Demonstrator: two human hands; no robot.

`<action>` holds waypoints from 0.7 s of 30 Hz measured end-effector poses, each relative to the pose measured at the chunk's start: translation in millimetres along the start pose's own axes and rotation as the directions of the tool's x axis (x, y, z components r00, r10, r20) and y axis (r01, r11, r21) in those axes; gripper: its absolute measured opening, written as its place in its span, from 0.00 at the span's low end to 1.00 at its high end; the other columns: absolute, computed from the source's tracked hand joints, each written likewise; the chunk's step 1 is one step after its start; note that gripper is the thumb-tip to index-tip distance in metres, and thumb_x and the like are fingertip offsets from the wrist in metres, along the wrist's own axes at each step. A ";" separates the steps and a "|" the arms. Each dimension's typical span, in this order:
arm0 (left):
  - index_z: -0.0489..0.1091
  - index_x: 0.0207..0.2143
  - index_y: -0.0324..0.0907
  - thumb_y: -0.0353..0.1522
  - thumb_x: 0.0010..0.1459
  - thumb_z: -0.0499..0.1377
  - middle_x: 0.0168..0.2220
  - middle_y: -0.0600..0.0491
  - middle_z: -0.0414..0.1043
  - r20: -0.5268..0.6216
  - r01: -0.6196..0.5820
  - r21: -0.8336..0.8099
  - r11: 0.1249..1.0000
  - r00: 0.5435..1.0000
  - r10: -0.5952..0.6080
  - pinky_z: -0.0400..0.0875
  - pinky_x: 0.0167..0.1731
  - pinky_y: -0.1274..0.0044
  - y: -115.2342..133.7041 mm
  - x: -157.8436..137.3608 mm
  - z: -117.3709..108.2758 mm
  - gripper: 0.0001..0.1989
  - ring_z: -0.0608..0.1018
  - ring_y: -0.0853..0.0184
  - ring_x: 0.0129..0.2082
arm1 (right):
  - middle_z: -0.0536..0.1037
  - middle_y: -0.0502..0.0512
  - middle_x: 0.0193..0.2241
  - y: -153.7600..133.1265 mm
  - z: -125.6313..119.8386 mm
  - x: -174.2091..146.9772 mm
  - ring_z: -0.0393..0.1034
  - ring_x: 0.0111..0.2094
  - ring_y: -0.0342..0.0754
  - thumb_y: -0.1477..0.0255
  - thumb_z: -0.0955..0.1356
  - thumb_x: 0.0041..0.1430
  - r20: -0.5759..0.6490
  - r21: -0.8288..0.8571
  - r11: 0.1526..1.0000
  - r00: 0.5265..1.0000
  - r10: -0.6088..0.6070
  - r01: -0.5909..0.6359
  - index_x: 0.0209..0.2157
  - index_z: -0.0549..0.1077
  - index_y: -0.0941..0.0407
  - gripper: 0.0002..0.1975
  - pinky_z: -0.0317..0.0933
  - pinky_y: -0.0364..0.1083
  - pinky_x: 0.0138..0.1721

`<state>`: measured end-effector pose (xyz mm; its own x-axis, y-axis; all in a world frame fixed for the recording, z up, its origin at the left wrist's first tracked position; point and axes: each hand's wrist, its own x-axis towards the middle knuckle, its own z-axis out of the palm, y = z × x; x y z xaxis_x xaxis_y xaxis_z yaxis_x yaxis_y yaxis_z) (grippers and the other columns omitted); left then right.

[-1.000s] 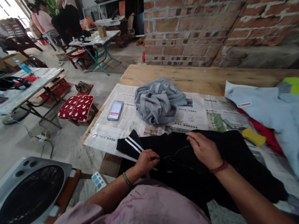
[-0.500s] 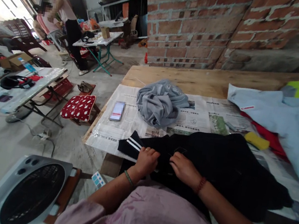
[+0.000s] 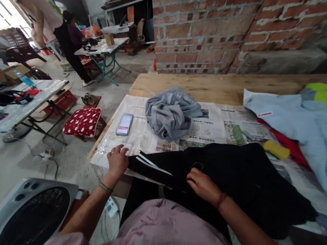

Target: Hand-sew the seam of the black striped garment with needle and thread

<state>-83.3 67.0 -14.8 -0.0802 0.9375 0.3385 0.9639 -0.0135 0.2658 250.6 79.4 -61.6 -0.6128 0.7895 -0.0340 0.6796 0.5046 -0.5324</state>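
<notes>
One head view shows us black cloth (image 3: 230, 170) along the near edge of the table (image 3: 182, 83), part of it hanging over. Our left hand (image 3: 118, 160) is at its striped end, fingers bent and a little apart; whether they pinch fabric, we cannot tell. Our right hand (image 3: 203, 184) is on its middle, fingertips bunched beside a thin dark loop (image 3: 198, 163); what they pinch is hidden. We see a red label (image 3: 265, 113) on the pale blue cloth (image 3: 308, 125), too small to read, and what looks like a circled 2 on the blurred newsprint (image 3: 216, 120). Open newsprint separates the phone (image 3: 124, 124) from the grey cloth (image 3: 169, 115).
</notes>
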 end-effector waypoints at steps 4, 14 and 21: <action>0.68 0.39 0.42 0.28 0.54 0.55 0.41 0.52 0.69 0.012 -0.198 -0.179 0.964 0.979 0.204 0.64 0.41 0.73 36.2 -9.4 12.7 0.09 0.70 0.66 0.41 | 0.68 0.57 0.32 0.4 -0.6 -1.0 0.65 0.33 0.46 0.76 0.62 0.54 -0.002 0.009 1.000 1.000 0.014 -0.014 0.30 0.72 0.58 0.07 0.61 0.44 0.36; 0.71 0.29 0.44 0.37 0.52 0.59 0.32 0.53 0.71 0.186 -0.436 -0.208 0.876 0.861 0.473 0.57 0.36 0.71 127.7 -33.5 57.6 0.06 0.68 0.64 0.35 | 0.68 0.56 0.32 2.3 1.1 -3.2 0.65 0.33 0.45 0.76 0.62 0.54 -0.043 0.013 1.000 0.999 0.020 -0.020 0.30 0.71 0.58 0.06 0.60 0.44 0.37; 0.71 0.29 0.44 0.33 0.57 0.53 0.34 0.51 0.70 0.254 -0.477 -0.128 0.869 0.832 0.494 0.56 0.37 0.70 125.7 -22.8 59.9 0.08 0.67 0.65 0.36 | 0.68 0.56 0.31 1.7 -0.3 -3.9 0.65 0.33 0.45 0.77 0.63 0.53 -0.053 0.020 1.000 0.998 0.020 -0.019 0.30 0.72 0.58 0.06 0.61 0.44 0.37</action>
<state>54.8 64.7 -43.2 0.4739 0.8612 0.1838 0.8438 -0.5038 0.1849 254.2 77.4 -62.1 -0.5771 0.8167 0.0006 0.6826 0.4827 -0.5486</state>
